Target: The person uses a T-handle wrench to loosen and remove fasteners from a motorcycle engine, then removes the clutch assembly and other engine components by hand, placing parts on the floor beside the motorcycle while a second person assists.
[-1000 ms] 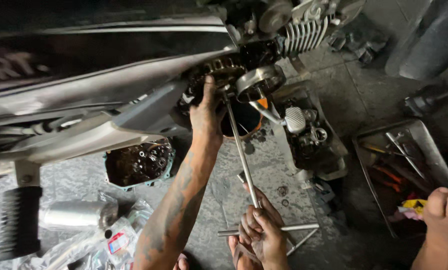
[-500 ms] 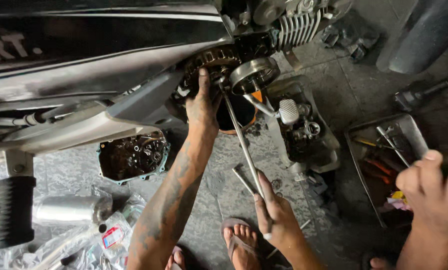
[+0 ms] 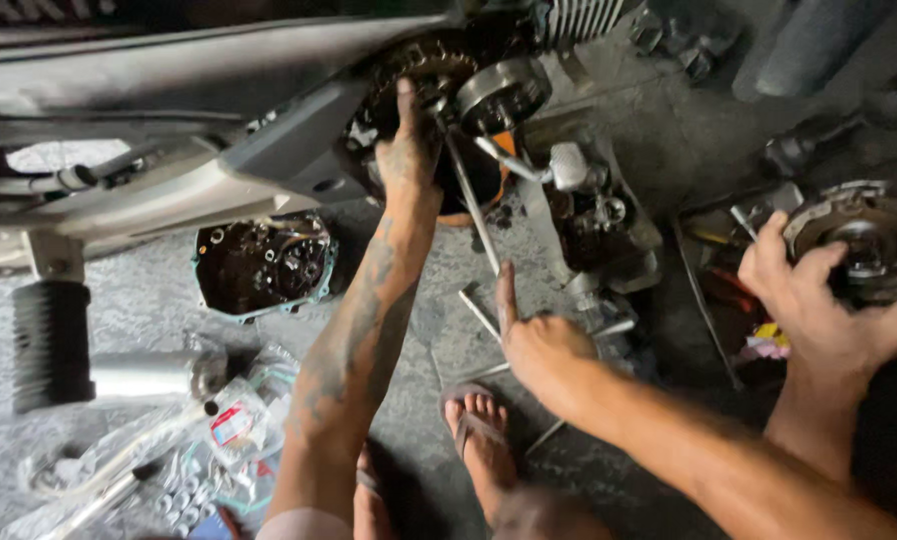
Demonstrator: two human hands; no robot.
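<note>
My left hand, on a tattooed forearm, reaches up into the open side of a motorcycle engine. It presses against a toothed gear beside a round metal drum. One finger points up and the others are hidden. A long T-handle wrench runs from the engine down to my right hand. That hand grips its lower end with the index finger laid along the shaft. At the right, a co-worker's hand holds a round clutch assembly.
A removed engine cover lies on the concrete floor under the frame. A black footpeg and a metal tube lie at left, above bagged parts. A tool tray sits at right, and a sandalled foot is below.
The co-worker's hand has come in from the right holding the round clutch assembly. My right hand slid up the wrench and stretched its index finger. My left hand stays at the engine.
</note>
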